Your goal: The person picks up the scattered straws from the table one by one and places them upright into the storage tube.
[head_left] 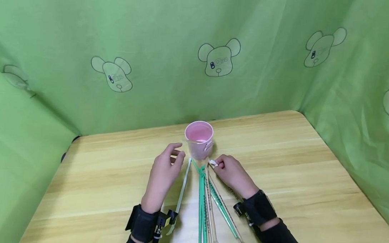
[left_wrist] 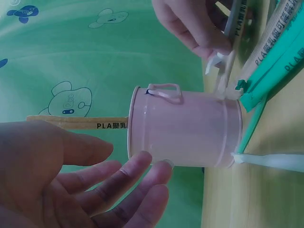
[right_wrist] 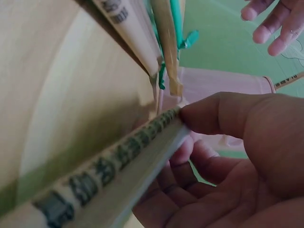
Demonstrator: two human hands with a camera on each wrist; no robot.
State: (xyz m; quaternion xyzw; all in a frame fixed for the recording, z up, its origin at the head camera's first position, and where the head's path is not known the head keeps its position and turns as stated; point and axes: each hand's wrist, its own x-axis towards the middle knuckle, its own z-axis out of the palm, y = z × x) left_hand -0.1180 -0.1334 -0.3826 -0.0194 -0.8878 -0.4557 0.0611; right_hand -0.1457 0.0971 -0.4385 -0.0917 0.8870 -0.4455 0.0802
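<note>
A small pink bucket (head_left: 198,150) stands upright near the table's back edge. One paper-wrapped straw (left_wrist: 78,122) with printed lettering sticks out of its mouth. My left hand (head_left: 164,170) hovers just left of the bucket, fingers loosely bent and holding nothing. At the bucket's right front, my right hand (head_left: 232,174) pinches the end of a pale wrapped straw (right_wrist: 114,164) between thumb and fingers. Between the hands, green straws (head_left: 201,207) and tan paper-wrapped straws (head_left: 212,215) fan out towards me from the bucket's foot. A whitish straw (head_left: 183,189) lies beside my left wrist.
The wood-grain table (head_left: 292,175) extends to both sides of the straws. Green curtains (head_left: 167,63) with bear-face outlines hang behind it and along the left and right. Each wrist wears a black strap (head_left: 259,207) with a small camera.
</note>
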